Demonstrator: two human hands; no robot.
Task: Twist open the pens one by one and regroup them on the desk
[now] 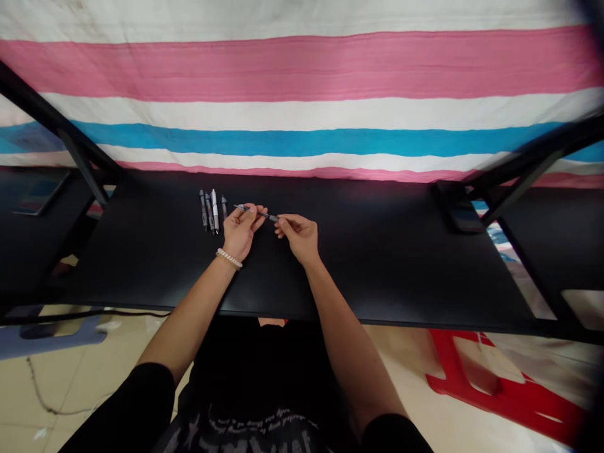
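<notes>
Both of my hands hold one dark pen level above the black table. My left hand, with a bead bracelet on its wrist, pinches the pen's left part. My right hand pinches its right end with fingertips together. Just left of my left hand, several pens lie side by side on the table, pointing away from me; one of them is white.
A striped pink, white and blue cloth hangs behind the table. Black frame bars slant at both sides. A dark phone-like object lies at the right. A red plastic stool stands on the floor at lower right.
</notes>
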